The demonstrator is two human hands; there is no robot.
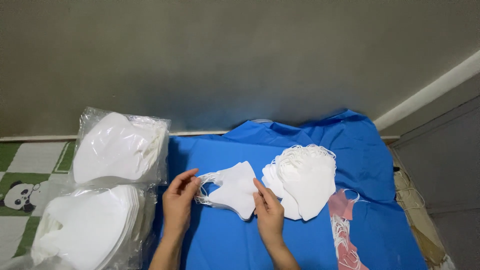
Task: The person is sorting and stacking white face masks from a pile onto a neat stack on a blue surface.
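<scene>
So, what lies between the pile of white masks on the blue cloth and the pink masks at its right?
In the head view, only a narrow strip of blue cloth lies between the pile of white masks and the pink masks; they nearly touch.

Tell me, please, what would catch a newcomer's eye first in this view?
The bright blue cloth across the middle stands out most, with the left hand and right hand holding a small stack of white masks over it. Just right of the hands lies a loose pile of white masks, with a few pink masks beside it. At the left, two clear plastic bags of white masks sit on a green checked mat.
</scene>
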